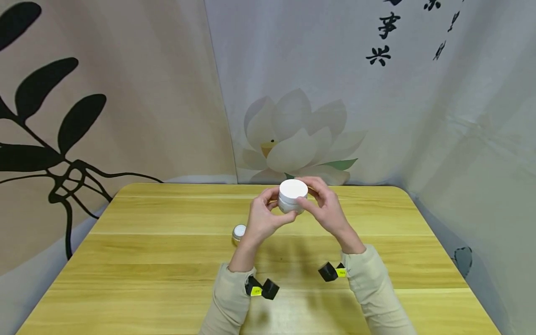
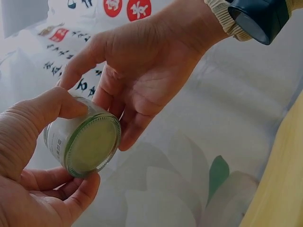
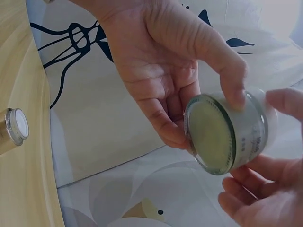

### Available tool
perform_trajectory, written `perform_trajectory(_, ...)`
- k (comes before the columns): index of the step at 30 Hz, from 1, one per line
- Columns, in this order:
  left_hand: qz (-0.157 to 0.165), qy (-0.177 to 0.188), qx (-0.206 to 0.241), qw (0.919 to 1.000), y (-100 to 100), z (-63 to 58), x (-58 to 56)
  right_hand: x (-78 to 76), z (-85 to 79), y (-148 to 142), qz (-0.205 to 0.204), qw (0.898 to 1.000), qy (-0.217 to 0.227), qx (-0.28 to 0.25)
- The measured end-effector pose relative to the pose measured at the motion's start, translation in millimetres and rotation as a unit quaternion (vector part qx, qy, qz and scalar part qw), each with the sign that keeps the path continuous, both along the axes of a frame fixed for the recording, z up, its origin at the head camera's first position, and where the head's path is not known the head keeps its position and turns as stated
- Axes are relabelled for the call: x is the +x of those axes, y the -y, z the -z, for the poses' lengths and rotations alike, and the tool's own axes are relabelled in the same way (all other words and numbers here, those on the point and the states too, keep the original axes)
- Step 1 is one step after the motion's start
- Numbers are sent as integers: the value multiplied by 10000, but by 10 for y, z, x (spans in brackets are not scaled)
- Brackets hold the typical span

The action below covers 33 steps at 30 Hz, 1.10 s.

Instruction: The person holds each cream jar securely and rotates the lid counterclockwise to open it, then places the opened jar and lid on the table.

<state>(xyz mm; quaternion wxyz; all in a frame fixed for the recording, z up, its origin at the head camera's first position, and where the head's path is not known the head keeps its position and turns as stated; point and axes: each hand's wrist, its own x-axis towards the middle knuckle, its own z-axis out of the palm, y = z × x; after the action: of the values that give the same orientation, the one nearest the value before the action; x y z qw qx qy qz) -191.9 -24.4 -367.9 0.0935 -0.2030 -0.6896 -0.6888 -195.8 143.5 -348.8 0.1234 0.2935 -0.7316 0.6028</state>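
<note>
A glass cream jar [image 1: 287, 206] with a white screw lid [image 1: 293, 188] is held up above the far part of the table. My left hand [image 1: 264, 217] grips the jar's lower body, thumb on one side and fingers on the other. At the lid, my right hand [image 1: 328, 208] has its thumb on the near side and its fingers around the far side. Both wrist views show the jar tilted, its pale greenish glass base [image 3: 209, 135] facing the cameras. Small print runs along the jar's side in the right wrist view.
A smaller jar with a gold body and white top [image 1: 239, 231] stands on the wooden table [image 1: 167, 260], left of my left forearm. Behind the table hangs a cloth backdrop [image 1: 159, 93] printed with a lotus, dark leaves and characters. Black cameras [image 1: 328, 271] sit on both wrists.
</note>
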Motion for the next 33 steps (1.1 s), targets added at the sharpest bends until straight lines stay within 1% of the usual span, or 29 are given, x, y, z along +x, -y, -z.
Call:
perform_trajectory(3,-4,-27,-22,10000,2,5,1,-1,10,-11,-172,9998,-114,41)
perform_trajectory(5,6,-20,-9,10000,2,7,4,4,14,-13,-159,9998,-93,66)
perform_trajectory(7,7,0,13,10000,0,7,9,6,15,-6,-60,10000,13,48)
perform_trajectory(11,-5,35,44,10000,-6,5,13,8,8,12,279,9993,236,60)
perform_trajectory(15,-23,24,25,10000,-11,10,5,4,6,19,424,9988,228,112)
perform_trajectory(19,-24,27,-9,10000,-10,12,1,4,1,11,393,9990,144,138)
perform_trajectory(26,18,15,-47,10000,-10,2,4,5,-2,-1,234,9997,50,11)
perform_trajectory(33,-63,0,-126,9999,-8,25,0,-8,2,2,297,9995,7,-46)
